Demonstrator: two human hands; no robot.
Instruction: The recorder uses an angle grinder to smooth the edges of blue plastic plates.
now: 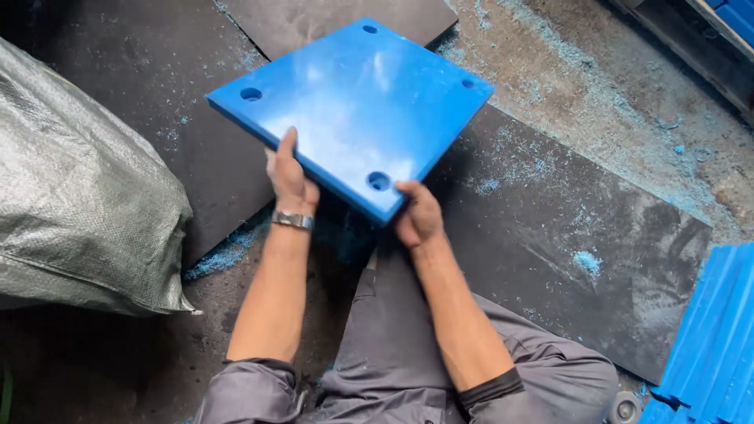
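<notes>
Both hands pinch the blue plate's (pixel 357 110) near edge, left hand (pixel 289 179) and right hand (pixel 418 216); the plate extends away from your grip.

- The square plate (pixel 353 110) is bright blue all over, glossy, with pale whitish glare across its middle.
- The sack (pixel 78 204) at the side is grey-green, with a fine woven crosshatch pattern and a dull sheen.
- The mats (pixel 550 235) on the ground are flat black, speckled with light blue shavings (pixel 585 261).
- The floor (pixel 628 102) is grey-brown, dusted with the same pale blue.
- The stacked slabs (pixel 711 338) at the edge are the plate's bright blue.
- The sleeves and trousers (pixel 393 345) are plain grey.
- The wristband (pixel 293 220) is silver metal.
</notes>
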